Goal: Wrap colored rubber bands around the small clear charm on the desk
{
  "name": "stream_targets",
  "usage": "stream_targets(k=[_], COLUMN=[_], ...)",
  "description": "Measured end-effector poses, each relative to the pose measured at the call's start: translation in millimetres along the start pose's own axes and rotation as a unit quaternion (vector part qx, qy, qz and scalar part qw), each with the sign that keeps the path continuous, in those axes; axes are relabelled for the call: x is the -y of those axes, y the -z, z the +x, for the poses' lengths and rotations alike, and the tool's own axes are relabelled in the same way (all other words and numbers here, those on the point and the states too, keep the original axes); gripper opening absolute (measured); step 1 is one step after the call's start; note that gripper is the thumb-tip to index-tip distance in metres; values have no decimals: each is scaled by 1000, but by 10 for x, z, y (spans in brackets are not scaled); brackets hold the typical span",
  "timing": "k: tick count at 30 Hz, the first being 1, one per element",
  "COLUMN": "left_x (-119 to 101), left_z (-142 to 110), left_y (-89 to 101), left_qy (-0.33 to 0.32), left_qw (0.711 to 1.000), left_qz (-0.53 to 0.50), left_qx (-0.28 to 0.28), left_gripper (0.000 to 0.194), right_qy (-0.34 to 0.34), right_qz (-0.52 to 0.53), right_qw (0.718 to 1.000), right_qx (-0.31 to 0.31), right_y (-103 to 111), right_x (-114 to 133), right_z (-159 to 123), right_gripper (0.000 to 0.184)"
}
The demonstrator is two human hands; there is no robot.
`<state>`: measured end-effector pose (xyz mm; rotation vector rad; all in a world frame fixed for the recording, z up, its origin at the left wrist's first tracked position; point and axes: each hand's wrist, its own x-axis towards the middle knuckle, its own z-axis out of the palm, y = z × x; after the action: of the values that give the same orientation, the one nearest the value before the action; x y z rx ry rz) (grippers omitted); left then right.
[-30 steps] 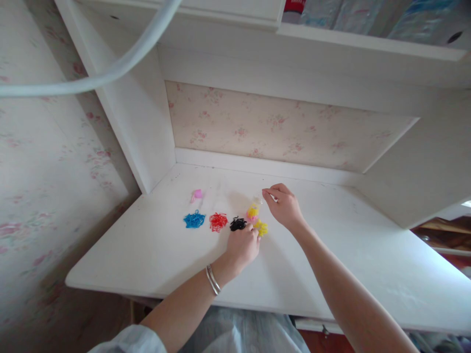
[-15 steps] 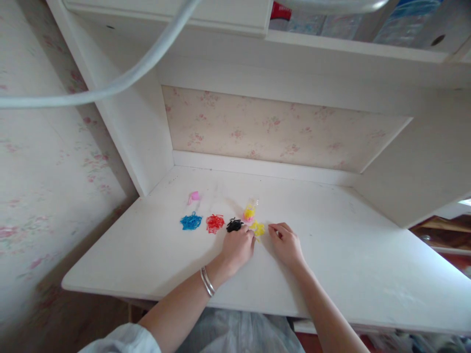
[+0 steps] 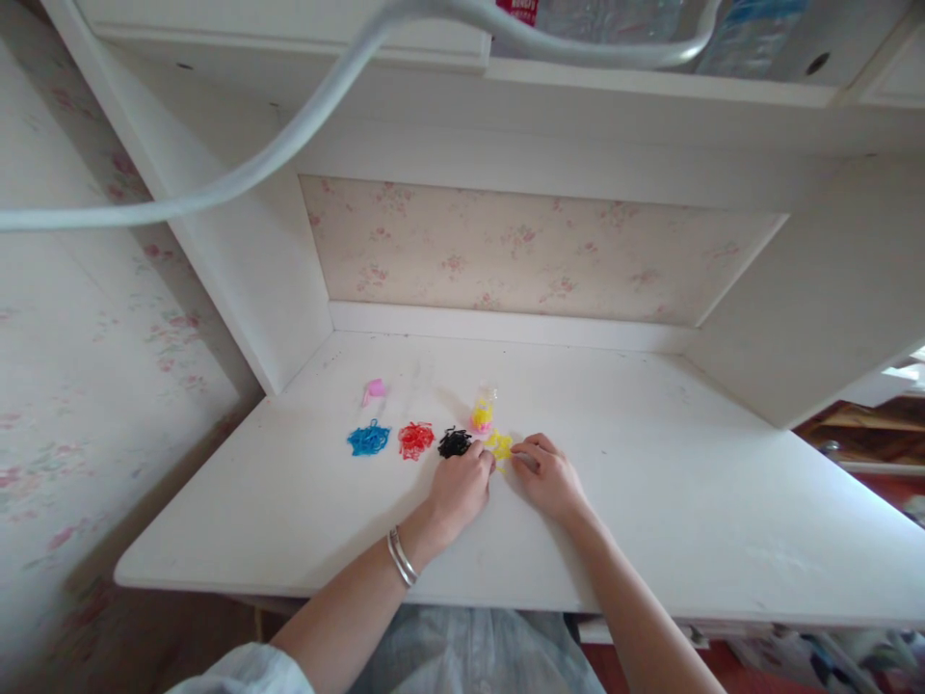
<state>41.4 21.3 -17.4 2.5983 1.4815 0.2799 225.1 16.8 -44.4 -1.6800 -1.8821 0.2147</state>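
My left hand [image 3: 461,484] rests on the white table with its fingers pinched together, between the pile of black rubber bands [image 3: 454,442] and the small pile of yellow rubber bands [image 3: 499,444]. What its fingertips hold, if anything, is hidden. From the right, my right hand [image 3: 549,479] reaches the yellow pile, thumb and fingers bent inward and close together at its edge. Just behind that pile is a small clear container [image 3: 484,411] with a pink end and yellow bands inside. Further left lie piles of red bands [image 3: 415,440] and blue bands [image 3: 368,438].
A small pink plastic piece [image 3: 374,389] lies behind the blue pile. The white table [image 3: 686,501] is enclosed by side panels and a shelf [image 3: 650,87] overhead. A thick white cable or tube [image 3: 289,140] crosses the upper view.
My right hand has moved left, closer to the yellow rubber bands. My left hand stays at the pile's left side. The whole view has shifted a little.
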Motion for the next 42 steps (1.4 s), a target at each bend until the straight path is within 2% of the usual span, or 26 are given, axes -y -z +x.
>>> stream_targets(k=[9,15,20,23,27,33,37,42], left_x=[-16,-28,-32,-17,57,208,254,273], left_z=[-7,-8,-23,-22,72,411,600,702], left_y=[32,25,28,68,280,854,1031,1004], left_qy=[0,6,4,4,3,30,33,-1], left_qw=[1000,1000,1000,998,991,984,989,992], left_qz=[-21,-20,-18,-47,-85,-46,17,68], left_qx=[-5,-3,-8,-31,-100,-170,-146,-108], left_gripper=[30,30,30,30,30,30,30,29], right_qy=[24,-23,-22,-27,-30,-42,-43,-43], right_qz=[0,53,71,79,85,81,86,89], right_qw=[1000,998,995,993,992,992,992,992], right_qx=[-7,-36,-62,-78,-86,-85,-83,-79], right_y=[2,-10,-25,-27,-22,-37,-46,-41], right_x=[26,-18,-44,-48,-60,-121,-151,-150], right_z=[-6,-2,14,17,19,29,28,29], right_gripper=[28,31,35,36,36,37,38,38])
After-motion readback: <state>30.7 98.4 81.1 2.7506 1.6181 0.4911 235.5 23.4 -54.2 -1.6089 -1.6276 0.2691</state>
